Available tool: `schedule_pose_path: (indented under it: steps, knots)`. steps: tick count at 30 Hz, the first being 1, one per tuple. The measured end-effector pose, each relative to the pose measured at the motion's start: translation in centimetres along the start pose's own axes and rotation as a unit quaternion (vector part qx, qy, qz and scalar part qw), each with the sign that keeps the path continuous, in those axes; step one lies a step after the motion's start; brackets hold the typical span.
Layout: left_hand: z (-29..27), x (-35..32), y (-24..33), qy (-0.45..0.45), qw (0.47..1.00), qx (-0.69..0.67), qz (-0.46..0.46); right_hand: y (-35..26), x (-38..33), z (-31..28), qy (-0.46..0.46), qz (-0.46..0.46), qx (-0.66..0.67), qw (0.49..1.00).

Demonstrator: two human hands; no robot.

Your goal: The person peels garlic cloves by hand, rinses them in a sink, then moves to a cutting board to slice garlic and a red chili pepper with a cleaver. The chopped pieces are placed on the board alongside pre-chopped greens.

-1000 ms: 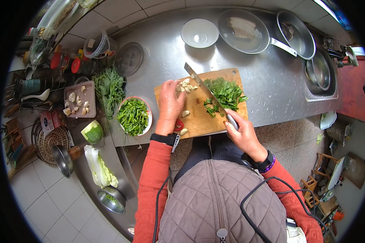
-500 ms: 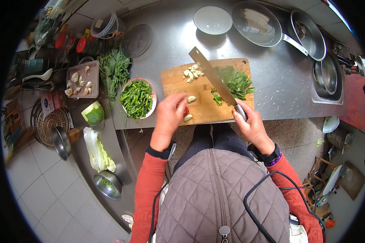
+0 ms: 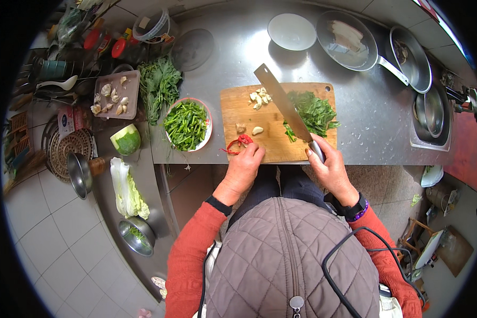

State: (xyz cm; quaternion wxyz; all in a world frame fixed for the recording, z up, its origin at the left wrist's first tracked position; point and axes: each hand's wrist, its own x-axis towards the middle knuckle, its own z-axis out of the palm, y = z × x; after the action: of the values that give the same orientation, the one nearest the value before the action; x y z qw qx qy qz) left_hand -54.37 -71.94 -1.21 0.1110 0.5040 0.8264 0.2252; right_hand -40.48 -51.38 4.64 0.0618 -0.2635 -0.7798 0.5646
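Head view: right hand (image 3: 330,166) clenched round cleaver (image 3: 285,103); red scrap (image 3: 244,139) just beyond left hand (image 3: 243,169), left grasp unclear.

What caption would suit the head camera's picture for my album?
Right hand gripping a knife, left hand beside a small red item, garlic and greens on a board.

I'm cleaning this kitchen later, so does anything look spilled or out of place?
Yes, slightly: a pale green scrap, apparently leaf, lies on the floor at right, away from the greens on the cutting board. Water drops also spot the steel counter left of the sink.
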Motion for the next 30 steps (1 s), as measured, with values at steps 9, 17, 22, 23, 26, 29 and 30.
schedule_pose_path:
  steps: [9, 17, 22, 23, 26, 29, 30]
  knots:
    - [0.1, 4.9, -0.5, 0.084, 0.993, 0.075, -0.042, 0.4, -0.3, -0.5, 0.007, -0.011, 0.012, 1.000]
    - [2.1, 5.5, -0.7, 0.067, 0.996, 0.059, -0.015, 0.1, -0.3, -1.4, 0.004, 0.047, 0.023, 0.999]
    - [3.2, 5.8, 2.5, 0.054, 0.997, -0.028, -0.047, 0.1, 0.1, -1.3, 0.008, 0.025, 0.036, 0.999]
    - [3.0, 5.8, 2.9, 0.079, 0.995, -0.044, -0.046, 0.1, 0.2, -1.2, 0.007, 0.020, 0.033, 0.999]
    - [1.5, 5.3, 2.8, 0.084, 0.991, -0.092, -0.054, 0.4, 0.4, -1.3, -0.005, -0.001, 0.011, 1.000]
    - [-0.8, 4.8, 0.0, 0.108, 0.966, -0.117, -0.205, 0.5, 0.5, -1.4, -0.028, 0.019, 0.005, 0.999]
    - [-1.4, 4.7, -1.0, 0.106, 0.956, -0.118, -0.247, 0.6, 0.5, -1.4, -0.039, 0.041, 0.009, 0.998]
